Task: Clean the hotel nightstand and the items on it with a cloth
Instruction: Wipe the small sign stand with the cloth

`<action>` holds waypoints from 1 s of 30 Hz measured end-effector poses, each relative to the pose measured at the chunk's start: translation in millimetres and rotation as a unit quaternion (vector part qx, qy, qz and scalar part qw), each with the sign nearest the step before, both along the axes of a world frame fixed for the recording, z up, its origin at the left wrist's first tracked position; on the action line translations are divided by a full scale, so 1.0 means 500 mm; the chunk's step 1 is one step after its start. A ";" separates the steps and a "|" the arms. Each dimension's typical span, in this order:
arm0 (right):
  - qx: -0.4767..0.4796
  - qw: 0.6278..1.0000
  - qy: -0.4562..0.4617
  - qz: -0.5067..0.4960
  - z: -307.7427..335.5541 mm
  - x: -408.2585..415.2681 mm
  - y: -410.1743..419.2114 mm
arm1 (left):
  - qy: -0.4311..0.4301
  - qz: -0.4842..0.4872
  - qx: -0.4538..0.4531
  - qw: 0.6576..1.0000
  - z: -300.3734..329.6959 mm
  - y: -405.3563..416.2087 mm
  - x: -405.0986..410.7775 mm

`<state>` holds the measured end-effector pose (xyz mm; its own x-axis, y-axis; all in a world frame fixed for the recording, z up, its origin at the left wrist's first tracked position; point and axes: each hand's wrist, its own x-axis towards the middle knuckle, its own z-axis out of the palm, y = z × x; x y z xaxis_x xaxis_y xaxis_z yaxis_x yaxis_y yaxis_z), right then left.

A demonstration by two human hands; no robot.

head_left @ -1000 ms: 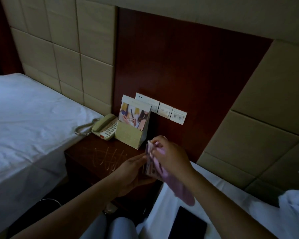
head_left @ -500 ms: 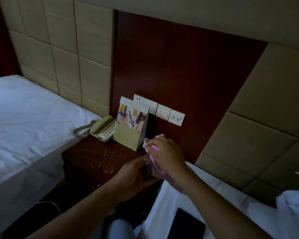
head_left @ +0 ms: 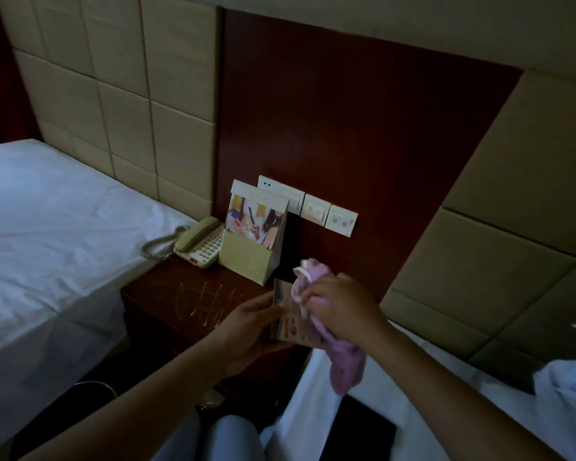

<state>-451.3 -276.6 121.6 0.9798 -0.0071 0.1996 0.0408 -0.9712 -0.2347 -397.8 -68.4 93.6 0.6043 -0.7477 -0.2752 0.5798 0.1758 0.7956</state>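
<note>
One item was mid-clean: the left hand point(head_left: 246, 331) gripped a printed card point(head_left: 288, 322) above the nightstand point(head_left: 180, 294) while the right hand point(head_left: 341, 302) clutched the pink cloth point(head_left: 341, 361) against it, leaving telephone point(head_left: 200, 242), brochure stand point(head_left: 255, 239) and scuffed top seemingly undone.

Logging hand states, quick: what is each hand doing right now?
Left hand: closed, holding a card.
Right hand: closed, holding a cloth against the card.

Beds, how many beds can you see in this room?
2. One bed with a white sheet is to the left of the nightstand. The other bed is to its right, under the arm holding the pink cloth. Both run past the picture's edge.
</note>
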 end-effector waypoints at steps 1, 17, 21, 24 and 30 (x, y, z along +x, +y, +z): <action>0.012 0.999 -0.017 -0.036 -0.006 0.018 -0.002 | -0.005 -0.003 0.012 1.000 0.002 -0.006 -0.009; 0.016 0.991 -0.093 -0.092 -0.042 0.010 0.022 | -0.051 0.038 0.053 0.997 0.021 -0.005 -0.003; -0.047 0.997 -0.060 0.009 -0.067 -0.061 0.074 | -0.063 0.058 0.072 0.994 0.013 0.014 0.019; -0.034 0.999 -0.037 -0.004 -0.087 -0.066 0.059 | -0.084 0.040 0.095 0.991 0.000 0.015 0.010; 0.033 0.993 -0.023 -0.111 -0.086 -0.031 0.021 | -0.109 0.030 0.099 0.989 0.015 -0.001 -0.008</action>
<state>-466.6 -265.9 78.6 0.9426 -0.2355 0.2365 -0.1597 -0.9405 -0.3001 -401.7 -69.0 101.0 0.7075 -0.6528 -0.2706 0.3833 0.0327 0.9231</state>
